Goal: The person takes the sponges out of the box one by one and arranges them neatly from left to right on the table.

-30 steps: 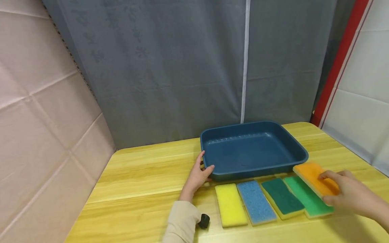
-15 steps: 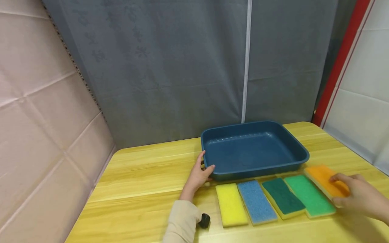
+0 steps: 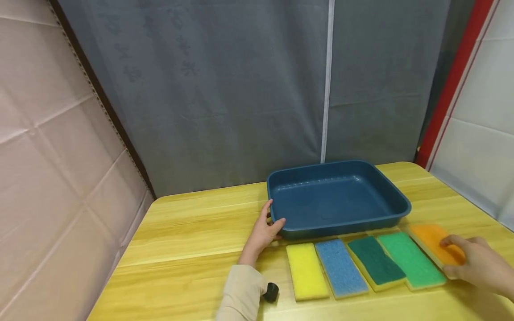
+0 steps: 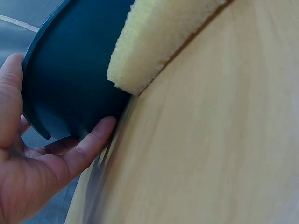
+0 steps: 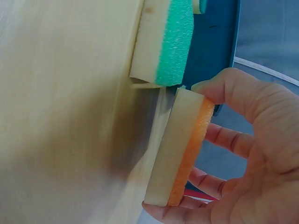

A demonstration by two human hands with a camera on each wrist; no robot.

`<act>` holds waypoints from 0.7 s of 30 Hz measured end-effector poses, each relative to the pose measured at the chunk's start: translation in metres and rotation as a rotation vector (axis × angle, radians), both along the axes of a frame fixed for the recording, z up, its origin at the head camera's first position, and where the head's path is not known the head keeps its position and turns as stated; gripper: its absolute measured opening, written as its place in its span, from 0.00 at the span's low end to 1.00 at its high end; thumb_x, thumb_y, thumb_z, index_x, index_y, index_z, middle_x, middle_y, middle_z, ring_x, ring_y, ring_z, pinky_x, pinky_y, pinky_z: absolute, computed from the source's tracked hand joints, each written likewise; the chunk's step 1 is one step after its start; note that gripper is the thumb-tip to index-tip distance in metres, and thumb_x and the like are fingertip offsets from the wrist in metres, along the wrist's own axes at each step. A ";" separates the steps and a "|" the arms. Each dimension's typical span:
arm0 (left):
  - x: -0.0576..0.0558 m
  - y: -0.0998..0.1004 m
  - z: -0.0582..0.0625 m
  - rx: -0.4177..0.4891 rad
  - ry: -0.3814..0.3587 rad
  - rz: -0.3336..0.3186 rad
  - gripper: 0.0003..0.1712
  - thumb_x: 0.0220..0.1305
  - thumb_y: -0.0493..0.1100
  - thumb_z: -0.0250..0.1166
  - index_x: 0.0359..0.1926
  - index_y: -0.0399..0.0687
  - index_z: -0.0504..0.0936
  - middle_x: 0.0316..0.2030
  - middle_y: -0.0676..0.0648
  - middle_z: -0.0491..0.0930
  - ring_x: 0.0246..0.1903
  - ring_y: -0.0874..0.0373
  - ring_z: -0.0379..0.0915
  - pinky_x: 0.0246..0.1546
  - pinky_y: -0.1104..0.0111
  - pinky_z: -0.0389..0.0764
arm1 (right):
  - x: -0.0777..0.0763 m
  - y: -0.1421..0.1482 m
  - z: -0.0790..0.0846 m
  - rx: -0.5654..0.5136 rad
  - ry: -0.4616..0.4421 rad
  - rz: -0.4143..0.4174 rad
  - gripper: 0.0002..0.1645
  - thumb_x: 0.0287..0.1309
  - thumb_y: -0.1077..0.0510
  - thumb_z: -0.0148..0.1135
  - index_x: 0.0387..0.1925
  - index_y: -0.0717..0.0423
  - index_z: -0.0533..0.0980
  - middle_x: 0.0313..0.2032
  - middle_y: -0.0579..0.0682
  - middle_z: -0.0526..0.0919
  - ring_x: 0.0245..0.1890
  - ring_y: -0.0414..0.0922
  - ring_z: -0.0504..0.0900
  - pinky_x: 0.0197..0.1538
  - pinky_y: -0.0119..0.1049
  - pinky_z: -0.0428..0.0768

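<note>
A dark blue rectangular baking tray (image 3: 333,200) stands at the back right of the table. My left hand (image 3: 261,232) grips its left end, thumb over the rim and fingers against the outer wall. My right hand (image 3: 478,261) pinches an orange sponge (image 5: 187,154) between thumb and fingers, orange face up, pale foam below. In the right wrist view it hangs tilted just over the table, apart from the light green sponge (image 3: 411,261). Left of that lie a dark green sponge (image 3: 375,263), a blue sponge (image 3: 341,267) and a yellow sponge (image 3: 307,271) in a row.
The wooden table (image 3: 180,249) extends left of the tray. A grey curtain (image 3: 225,98) hangs behind it, with pale cloth (image 3: 52,156) on the left and white cloth (image 3: 486,111) on the right. A small black object (image 3: 271,292) shows beside the left sleeve.
My right hand has carried the orange sponge to the right and lower, from above the light green sponge to beside it. The left hand keeps its hold on the tray.
</note>
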State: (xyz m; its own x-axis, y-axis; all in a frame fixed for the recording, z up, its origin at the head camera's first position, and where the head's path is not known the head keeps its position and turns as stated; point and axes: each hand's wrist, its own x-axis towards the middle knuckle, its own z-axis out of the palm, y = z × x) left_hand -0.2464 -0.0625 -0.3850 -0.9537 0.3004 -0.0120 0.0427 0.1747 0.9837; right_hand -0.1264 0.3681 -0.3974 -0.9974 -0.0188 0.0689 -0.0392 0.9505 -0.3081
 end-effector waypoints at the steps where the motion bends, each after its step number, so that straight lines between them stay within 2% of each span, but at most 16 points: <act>1: 0.000 0.000 0.000 0.000 0.001 0.000 0.41 0.63 0.41 0.58 0.71 0.52 0.46 0.64 0.28 0.52 0.50 0.40 0.70 0.39 0.52 0.79 | 0.000 0.000 -0.001 -0.002 -0.002 0.000 0.28 0.37 0.58 0.71 0.41 0.67 0.71 0.33 0.73 0.76 0.39 0.69 0.64 0.30 0.58 0.71; 10: 0.000 0.000 0.001 -0.011 0.002 0.002 0.41 0.63 0.41 0.58 0.71 0.52 0.46 0.64 0.28 0.52 0.49 0.41 0.71 0.38 0.53 0.80 | -0.003 0.002 -0.006 0.002 -0.032 -0.011 0.27 0.37 0.58 0.71 0.40 0.67 0.71 0.31 0.68 0.77 0.39 0.70 0.63 0.33 0.59 0.70; 17: 0.000 0.001 0.000 0.002 -0.006 0.003 0.41 0.63 0.41 0.57 0.71 0.53 0.46 0.64 0.28 0.51 0.52 0.39 0.68 0.39 0.52 0.79 | -0.004 0.003 -0.011 -0.002 -0.059 -0.017 0.28 0.37 0.57 0.71 0.40 0.68 0.71 0.28 0.63 0.79 0.39 0.69 0.64 0.32 0.58 0.71; 21: 0.000 0.001 0.000 0.007 -0.013 0.004 0.41 0.63 0.41 0.57 0.71 0.52 0.46 0.64 0.28 0.51 0.52 0.38 0.68 0.40 0.51 0.79 | -0.004 0.005 -0.014 -0.002 -0.056 -0.018 0.29 0.37 0.56 0.72 0.40 0.68 0.71 0.28 0.64 0.78 0.39 0.69 0.64 0.33 0.59 0.71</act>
